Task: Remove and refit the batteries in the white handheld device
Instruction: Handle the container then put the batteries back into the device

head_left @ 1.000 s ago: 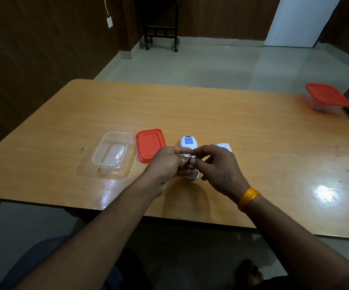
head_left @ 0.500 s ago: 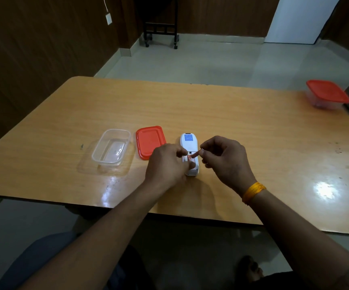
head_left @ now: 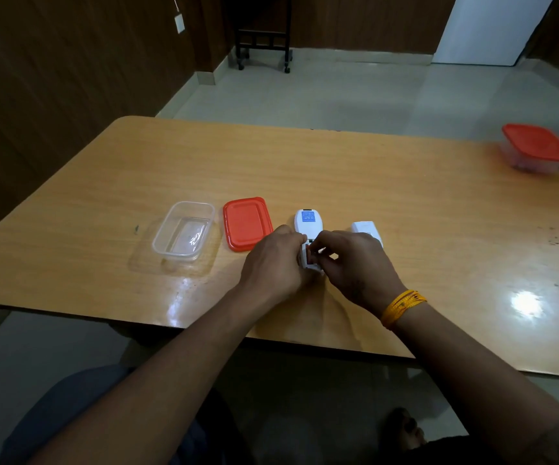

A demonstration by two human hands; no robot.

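Note:
The white handheld device (head_left: 308,221) lies back-up on the table, a blue label on its far end and its battery bay open at the near end. My left hand (head_left: 271,263) grips the device's left side. My right hand (head_left: 355,263) has its curled fingertips in the bay, pinching a small red-marked battery (head_left: 310,253) that is mostly hidden. The white battery cover (head_left: 366,228) lies just right of the device, behind my right hand.
A clear plastic container (head_left: 184,231) and its red lid (head_left: 246,223) lie left of the device. A second container with a red lid (head_left: 536,147) stands at the far right edge of the wooden table (head_left: 338,172).
My right hand has brought the battery from above the device down into the open bay. My left hand has closed in on the device's side.

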